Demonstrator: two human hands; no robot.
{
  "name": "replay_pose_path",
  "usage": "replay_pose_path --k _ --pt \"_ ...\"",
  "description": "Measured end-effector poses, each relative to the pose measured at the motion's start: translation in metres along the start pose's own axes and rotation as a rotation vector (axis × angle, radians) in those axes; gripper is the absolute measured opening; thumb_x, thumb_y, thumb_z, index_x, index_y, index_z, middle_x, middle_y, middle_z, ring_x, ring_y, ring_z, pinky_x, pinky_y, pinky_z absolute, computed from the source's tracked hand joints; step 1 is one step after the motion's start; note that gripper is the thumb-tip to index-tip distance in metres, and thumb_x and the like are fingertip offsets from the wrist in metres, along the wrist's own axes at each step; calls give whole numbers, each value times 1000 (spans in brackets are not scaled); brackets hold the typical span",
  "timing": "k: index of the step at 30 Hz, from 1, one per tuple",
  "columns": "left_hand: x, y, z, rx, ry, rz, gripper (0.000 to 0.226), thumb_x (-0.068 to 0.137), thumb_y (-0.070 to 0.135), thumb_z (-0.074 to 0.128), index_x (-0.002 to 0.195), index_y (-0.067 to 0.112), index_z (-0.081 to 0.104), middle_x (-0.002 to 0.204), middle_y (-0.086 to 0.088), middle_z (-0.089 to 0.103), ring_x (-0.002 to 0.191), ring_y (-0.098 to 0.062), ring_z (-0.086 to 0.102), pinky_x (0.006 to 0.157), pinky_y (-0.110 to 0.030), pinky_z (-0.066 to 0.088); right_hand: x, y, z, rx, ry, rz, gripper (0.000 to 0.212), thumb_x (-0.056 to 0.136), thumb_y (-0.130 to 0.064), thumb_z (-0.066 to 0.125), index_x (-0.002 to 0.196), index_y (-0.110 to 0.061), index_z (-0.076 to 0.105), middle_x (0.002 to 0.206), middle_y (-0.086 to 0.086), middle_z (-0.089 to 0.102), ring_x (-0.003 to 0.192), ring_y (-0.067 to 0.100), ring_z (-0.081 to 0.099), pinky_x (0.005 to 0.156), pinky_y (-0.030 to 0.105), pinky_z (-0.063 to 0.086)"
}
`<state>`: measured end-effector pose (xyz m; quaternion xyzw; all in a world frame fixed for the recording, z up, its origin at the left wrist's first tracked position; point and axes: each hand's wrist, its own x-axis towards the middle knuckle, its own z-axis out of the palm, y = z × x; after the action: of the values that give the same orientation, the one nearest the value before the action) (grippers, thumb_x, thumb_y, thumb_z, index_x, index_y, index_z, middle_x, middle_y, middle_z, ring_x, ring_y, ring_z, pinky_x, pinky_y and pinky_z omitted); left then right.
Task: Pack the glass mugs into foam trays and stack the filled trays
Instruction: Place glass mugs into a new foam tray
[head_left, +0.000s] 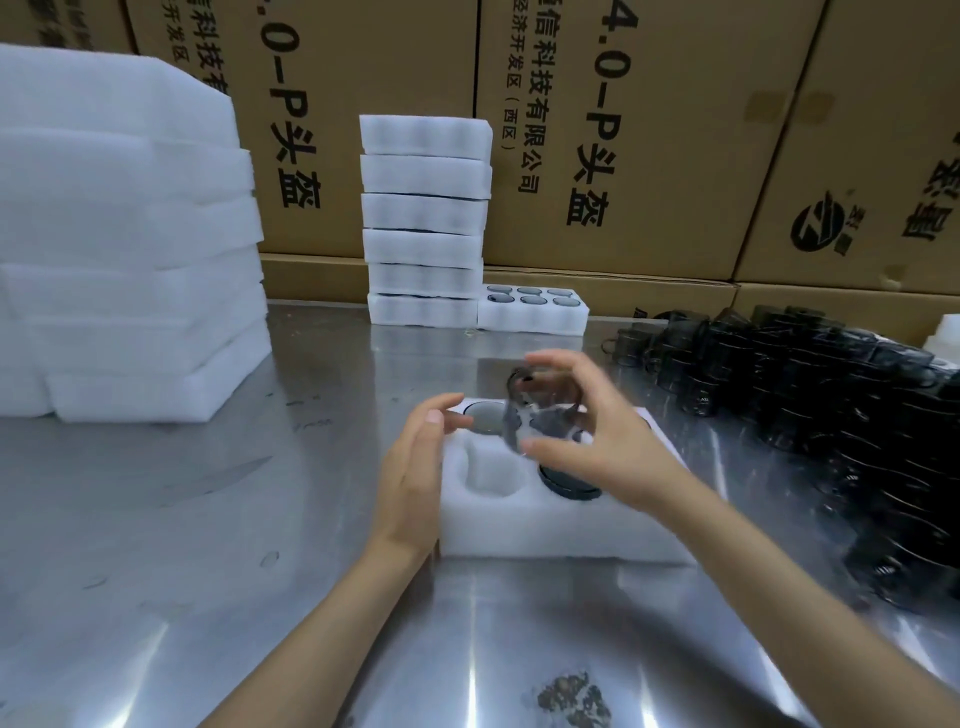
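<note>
A white foam tray (545, 530) lies on the steel table in front of me. Dark glass mugs sit in some of its pockets, one at the near middle (569, 486), and the near left pocket (491, 475) is bare. My right hand (587, 441) holds a smoky glass mug (535, 410) tilted just above the tray's middle. My left hand (421, 467) rests with fingers apart against the tray's left side, close to the mug but not gripping it. A stack of filled trays (426, 218) stands at the back, with one more filled tray (535, 312) beside it.
Several loose dark glass mugs (831, 415) are heaped along the right side of the table. A tall pile of foam sheets (119, 249) fills the left. Printed cardboard boxes (649, 130) wall off the back. A dark smudge (571, 699) marks the near table.
</note>
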<state>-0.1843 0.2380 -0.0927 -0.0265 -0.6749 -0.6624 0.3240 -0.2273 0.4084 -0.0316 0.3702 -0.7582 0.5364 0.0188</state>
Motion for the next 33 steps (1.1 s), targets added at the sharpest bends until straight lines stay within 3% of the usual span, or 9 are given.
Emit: replay_pose_path --k 5,11,18,26,31,33 --pt "-3 2 -1 -5 16 -16 38 88 40 31 106 27 62 99 7 67 97 -1 59 78 -8 39 -7 0 25 -199 -95 -31 65 77 -15 75 133 -27 44 123 -16 56 115 -5 51 102 25 40" --pt "-4 4 0 10 -39 29 38 91 34 32 107 22 65 105 15 68 104 0 59 80 -6 39 -7 0 29 -265 -121 -25 64 79 -23 74 134 -33 43 125 -17 56 115 -5 52 103 29 41" --pt "-5 2 -3 71 -87 82 31 92 30 37 106 30 65 109 14 67 112 -7 57 95 -20 42 -5 0 29 -350 -215 -1 64 85 -26 67 140 -30 35 134 -10 50 124 0 45 106 31 37" --pt "-14 12 -7 197 -165 91 31 91 32 38 112 37 59 114 27 62 113 7 52 90 -5 35 -7 -1 28 -482 -263 -5 68 89 -34 61 146 -33 24 146 -14 36 131 5 38 106 35 37" --pt "-21 18 -21 402 -253 172 46 93 39 38 136 25 47 142 14 46 133 2 37 112 -26 28 -18 4 24 -611 -169 -111 79 90 -51 51 152 -30 6 157 -20 9 141 -5 11 113 17 17" --pt "-24 22 -27 507 -293 274 50 93 44 36 140 27 41 147 15 39 137 1 31 114 -28 25 -26 6 22 -663 -136 -201 75 92 -49 48 152 -26 9 158 -17 9 142 -4 9 115 20 16"
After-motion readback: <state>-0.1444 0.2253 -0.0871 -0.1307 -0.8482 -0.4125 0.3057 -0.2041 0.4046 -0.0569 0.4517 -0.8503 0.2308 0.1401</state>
